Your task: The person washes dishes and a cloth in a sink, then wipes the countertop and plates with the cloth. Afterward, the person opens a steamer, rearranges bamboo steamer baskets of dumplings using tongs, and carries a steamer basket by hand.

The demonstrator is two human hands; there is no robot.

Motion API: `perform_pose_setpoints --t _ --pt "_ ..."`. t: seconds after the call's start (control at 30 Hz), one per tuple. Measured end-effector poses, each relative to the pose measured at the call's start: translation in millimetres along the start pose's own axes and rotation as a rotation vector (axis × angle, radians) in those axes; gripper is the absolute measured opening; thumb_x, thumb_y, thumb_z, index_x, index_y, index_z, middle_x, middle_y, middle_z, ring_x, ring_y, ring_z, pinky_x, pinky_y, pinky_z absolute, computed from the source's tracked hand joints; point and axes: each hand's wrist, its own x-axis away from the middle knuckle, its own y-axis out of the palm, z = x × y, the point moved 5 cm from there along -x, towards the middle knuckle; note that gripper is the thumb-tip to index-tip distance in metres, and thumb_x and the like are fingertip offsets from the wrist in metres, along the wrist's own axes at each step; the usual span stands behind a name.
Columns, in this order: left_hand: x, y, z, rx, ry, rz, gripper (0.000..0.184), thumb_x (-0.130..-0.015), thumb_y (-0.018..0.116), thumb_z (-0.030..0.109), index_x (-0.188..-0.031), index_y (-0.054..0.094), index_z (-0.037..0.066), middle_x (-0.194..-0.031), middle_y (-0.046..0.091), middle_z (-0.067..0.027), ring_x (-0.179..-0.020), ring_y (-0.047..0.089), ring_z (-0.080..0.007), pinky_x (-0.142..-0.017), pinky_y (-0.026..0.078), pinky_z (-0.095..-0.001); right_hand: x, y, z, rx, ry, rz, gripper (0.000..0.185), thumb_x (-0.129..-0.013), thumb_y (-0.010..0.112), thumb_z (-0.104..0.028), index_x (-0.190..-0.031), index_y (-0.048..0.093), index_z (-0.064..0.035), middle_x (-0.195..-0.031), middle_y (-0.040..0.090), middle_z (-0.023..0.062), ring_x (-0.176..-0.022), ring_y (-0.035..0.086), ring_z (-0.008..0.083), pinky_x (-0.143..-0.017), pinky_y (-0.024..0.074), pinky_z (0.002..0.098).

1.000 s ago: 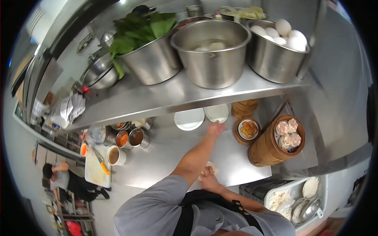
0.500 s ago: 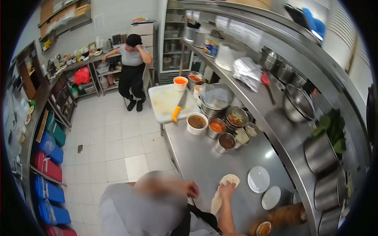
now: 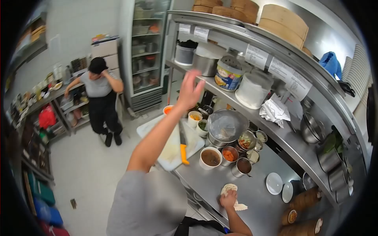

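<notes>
My left hand (image 3: pixel 191 90) is raised at the front of the lower shelf, slightly blurred, its fingers stretched out and nothing visible in it. It appears in front of a steel pot (image 3: pixel 205 61). On the steel counter (image 3: pixel 208 177), my right hand (image 3: pixel 228 200) presses down with its fingers wrapped round a crumpled cream cloth (image 3: pixel 229 188), whose ends stick out on both sides. Behind that hand are a brown sauce tub (image 3: pixel 211 158), a cup of orange pieces (image 3: pixel 229 155) and a dark sauce cup (image 3: pixel 243 166).
An orange-handled knife (image 3: pixel 184 152) lies on the cutting board (image 3: pixel 161 155). Two white plates (image 3: pixel 274 183) and bamboo steamers (image 3: pixel 305 200) are at the right. A co-worker (image 3: pixel 101 94) leans on a far counter. A metal shelf (image 3: pixel 271 131) overhangs the counter.
The view has swung toward the left end of the counter. My left hand has moved from near the plates, past my body, up to the shelf. My right hand still has the cloth.
</notes>
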Motion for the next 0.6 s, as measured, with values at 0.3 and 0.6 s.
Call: perform_pose_setpoints --t 0.3,0.6 --pt "-126 72 -1 -0.122 0.366 0.133 0.041 -0.082 0.056 0.023 -0.113 0.045 -0.001 -0.114 0.044 -0.0218 -0.110 0.041 -0.0395 -0.094 0.033 -0.0464 17 -10 -18 0.091 0.123 0.110 0.035 -0.066 0.059 -0.019 -0.094 0.050 -0.0007 -0.100 0.046 0.0228 -0.095 0.043 0.0391 -0.082 0.0356 0.0466" --pt "-99 84 60 0.183 0.342 0.188 0.041 -0.079 0.051 0.011 -0.116 0.044 -0.003 -0.128 0.040 -0.0208 -0.123 0.033 -0.0384 -0.102 0.025 -0.0462 18 -8 -19 0.055 0.145 0.165 0.036 -0.063 0.059 -0.018 -0.092 0.049 0.0006 -0.099 0.046 0.0232 -0.095 0.041 0.0400 -0.085 0.0339 0.0481"
